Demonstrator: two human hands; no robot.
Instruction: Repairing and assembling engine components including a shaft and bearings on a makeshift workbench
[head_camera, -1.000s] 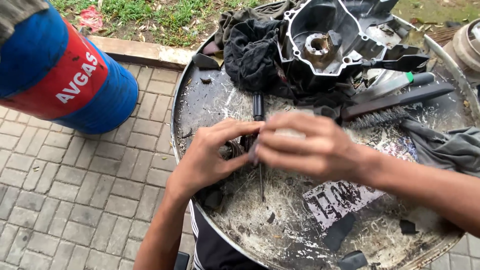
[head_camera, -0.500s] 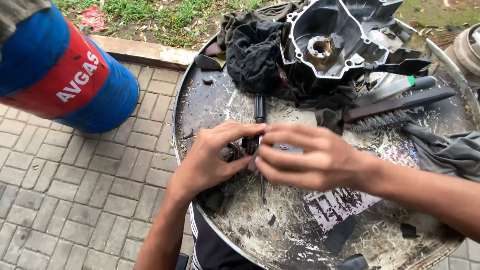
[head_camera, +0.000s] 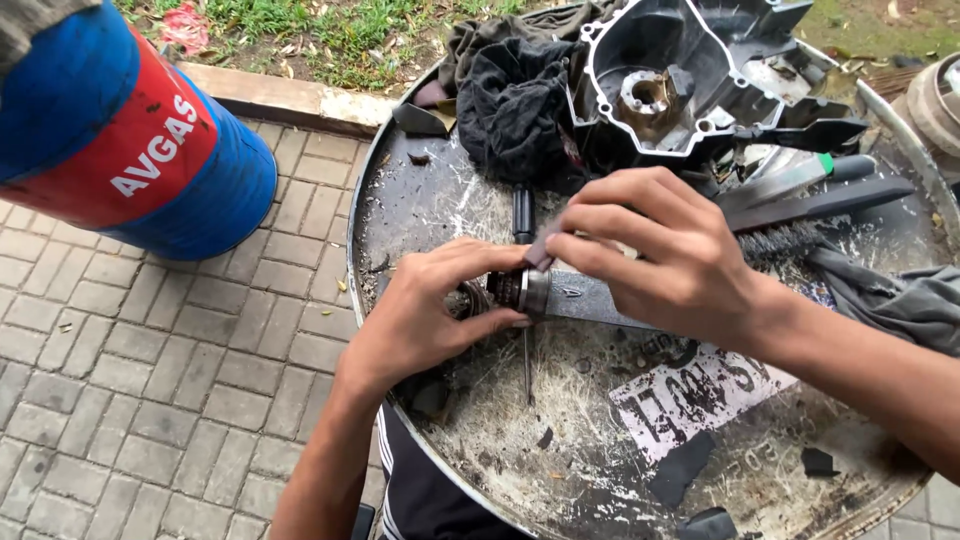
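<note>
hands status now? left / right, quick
Left hand: closed, pinching a small round metal part.
Right hand: closed, fingers on the same part from above.

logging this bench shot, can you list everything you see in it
drum top: 1, dark, grimy, serves as the bench
engine cover: 1, black, far edge of drum top
rags: several, black and grey, beside engine cover
wire brush: 1, dark, right of centre
screwdriver: 1, black handle, lying under the hands
small part: 1, dark metal, pinched between both hands
cylinder: 1, blue with red band, left on paving
paving: grey bricks, left
grass: green, top
left hand: 1, on small part
right hand: 1, on small part
</note>
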